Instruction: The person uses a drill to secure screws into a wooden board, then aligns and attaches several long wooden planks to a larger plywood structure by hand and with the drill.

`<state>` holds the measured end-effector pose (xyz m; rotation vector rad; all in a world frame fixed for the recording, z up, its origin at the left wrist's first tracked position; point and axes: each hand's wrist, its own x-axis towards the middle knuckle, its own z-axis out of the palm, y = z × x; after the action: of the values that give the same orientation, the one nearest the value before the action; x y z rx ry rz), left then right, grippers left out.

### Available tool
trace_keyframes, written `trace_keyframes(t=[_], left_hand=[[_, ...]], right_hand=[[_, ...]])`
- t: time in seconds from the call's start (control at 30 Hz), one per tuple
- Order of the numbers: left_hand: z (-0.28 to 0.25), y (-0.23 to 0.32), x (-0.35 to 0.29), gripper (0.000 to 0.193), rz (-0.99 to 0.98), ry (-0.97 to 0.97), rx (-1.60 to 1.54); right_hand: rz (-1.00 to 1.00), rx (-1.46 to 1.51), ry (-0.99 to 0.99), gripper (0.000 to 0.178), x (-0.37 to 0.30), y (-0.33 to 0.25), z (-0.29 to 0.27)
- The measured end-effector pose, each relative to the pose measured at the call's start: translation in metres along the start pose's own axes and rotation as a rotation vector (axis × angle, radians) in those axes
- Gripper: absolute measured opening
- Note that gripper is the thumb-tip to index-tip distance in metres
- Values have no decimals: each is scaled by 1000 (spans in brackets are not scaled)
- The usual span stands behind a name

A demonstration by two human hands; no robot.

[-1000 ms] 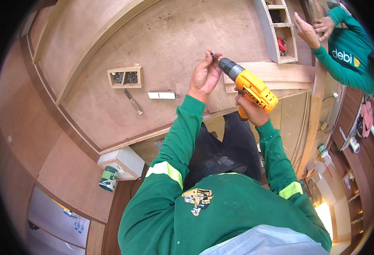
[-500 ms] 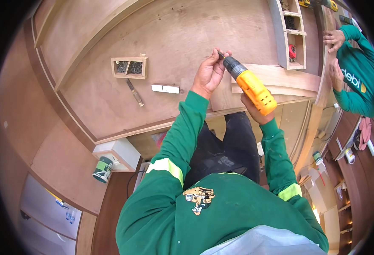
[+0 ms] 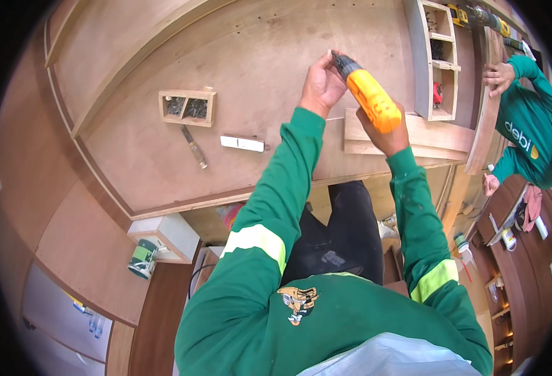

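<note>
My right hand [image 3: 389,135] is wrapped round the handle of a yellow and black cordless drill [image 3: 371,99], which points up and to the left over the wooden panel. At the drill's tip, my left hand [image 3: 324,84] has its thumb and fingers pinched together by the bit. Whatever lies between those fingertips is too small to make out. Left of my hands, a small two-part wooden box [image 3: 213,108] holds dark screws or nails. Beside it lie a chisel [image 3: 194,148] and a white block-shaped thing [image 3: 242,143].
Flat wooden boards [image 3: 407,133] lie right of my hands. Behind them stands a long divided wooden tray [image 3: 421,59] with a red tape measure [image 3: 437,94]. A co-worker in green [image 3: 530,119] rests one hand on an upright board [image 3: 486,119]. Other drills [image 3: 489,22] lie at the far right.
Both my hands and the drill have moved farther out over the panel. The co-worker's nearer hand has come off the board and dropped lower.
</note>
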<state>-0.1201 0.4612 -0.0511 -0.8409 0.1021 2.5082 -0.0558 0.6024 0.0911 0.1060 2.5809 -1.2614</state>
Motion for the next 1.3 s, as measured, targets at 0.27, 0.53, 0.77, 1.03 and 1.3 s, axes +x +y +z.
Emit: trace_keyframes(t=[0.27,0.53,0.77,1.03,1.3], left_hand=[[-13,57,93,24,46,178,150],[-31,80,134,25,97,197,89],[-41,78,147,24,102,229,98],[-29,78,142,25,83,313,6],[-23,78,136,26,72,338,18]], right_hand=[[189,-58,-48,30,110,42,30],[309,-36,-117,34,158,53,55],[278,-18,-115,35,167,76,70],[260,-37,-139,37,177,65,65],[266,-67,-170,35,180,53,59]])
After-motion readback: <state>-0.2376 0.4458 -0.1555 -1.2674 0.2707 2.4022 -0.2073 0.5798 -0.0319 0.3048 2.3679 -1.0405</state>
